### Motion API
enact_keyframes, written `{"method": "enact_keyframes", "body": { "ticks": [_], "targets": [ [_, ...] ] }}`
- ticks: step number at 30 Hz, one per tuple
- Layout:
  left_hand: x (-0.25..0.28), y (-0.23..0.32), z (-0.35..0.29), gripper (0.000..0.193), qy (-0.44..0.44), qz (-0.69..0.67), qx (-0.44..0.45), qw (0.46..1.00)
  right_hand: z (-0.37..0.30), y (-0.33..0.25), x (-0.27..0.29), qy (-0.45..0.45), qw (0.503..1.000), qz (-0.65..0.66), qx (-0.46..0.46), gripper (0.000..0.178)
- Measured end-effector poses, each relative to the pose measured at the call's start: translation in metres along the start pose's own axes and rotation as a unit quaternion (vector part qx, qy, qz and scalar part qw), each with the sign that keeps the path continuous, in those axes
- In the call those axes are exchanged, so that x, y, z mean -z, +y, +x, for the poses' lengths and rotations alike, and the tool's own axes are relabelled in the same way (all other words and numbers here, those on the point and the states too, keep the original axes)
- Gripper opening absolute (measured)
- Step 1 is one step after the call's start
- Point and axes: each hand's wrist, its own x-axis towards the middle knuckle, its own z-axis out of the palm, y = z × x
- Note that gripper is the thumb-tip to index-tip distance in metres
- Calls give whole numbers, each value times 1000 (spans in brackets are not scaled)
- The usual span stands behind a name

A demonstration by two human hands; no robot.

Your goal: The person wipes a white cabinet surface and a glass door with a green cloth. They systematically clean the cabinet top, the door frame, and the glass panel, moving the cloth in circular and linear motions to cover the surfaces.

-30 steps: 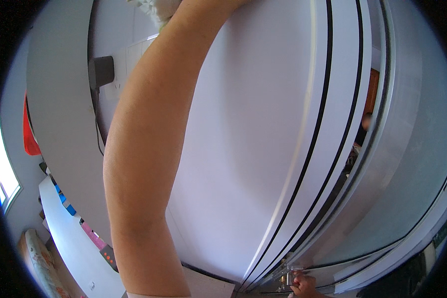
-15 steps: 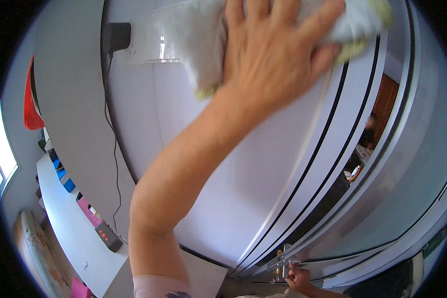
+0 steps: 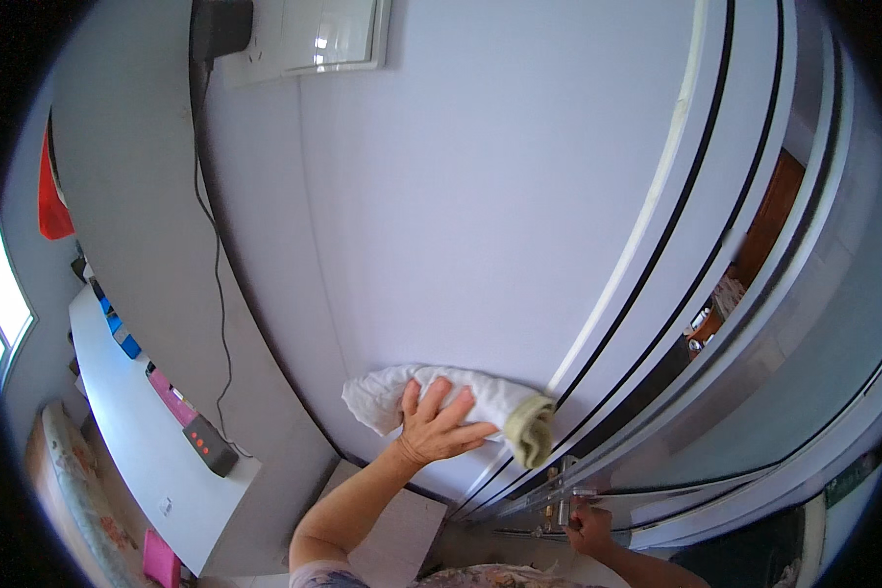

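Observation:
My left hand (image 3: 435, 423) lies over a folded white cloth (image 3: 495, 392) with a pale green edge, pressing it against the lower part of a smooth white wall panel (image 3: 461, 216). Its fingers are spread and bent over the cloth's front. At the lower right, my right hand (image 3: 588, 527) is closed around the metal door handle (image 3: 564, 505) of a glazed sliding-type door (image 3: 755, 431). Part of that handle is hidden by my fingers.
A black plug adapter (image 3: 220, 27) and white switch plate (image 3: 328, 34) sit high on the panel's left. Its cord runs down to a grey power strip (image 3: 211, 446) on a white desk (image 3: 157, 461). A pink bin-like object (image 3: 161, 561) stands below.
My left hand has swept the cloth down from the top of the panel to its lower part, uncovering the switch plate. My right hand stays at the door handle.

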Motion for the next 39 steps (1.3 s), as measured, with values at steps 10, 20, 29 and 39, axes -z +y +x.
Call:
{"method": "enact_keyframes", "body": {
  "ticks": [10, 20, 29, 39],
  "targets": [
    [-7, 8, -75, 48, -9, 38, 94, 995, -2, 5, -4, 12, 999, -34, -13, 20],
    [-3, 15, -91, 35, -5, 22, 143, 989, -3, 0, -12, 24, 1000, -10, 2, 47],
    [-8, 13, -102, 36, -3, 22, 158, 987, 6, 1, -9, 16, 999, -22, 30, 56],
    [-11, 10, -118, 45, -5, 40, 147, 988, 10, -4, -13, 27, 999, -11, 14, 40]
  ]
}}
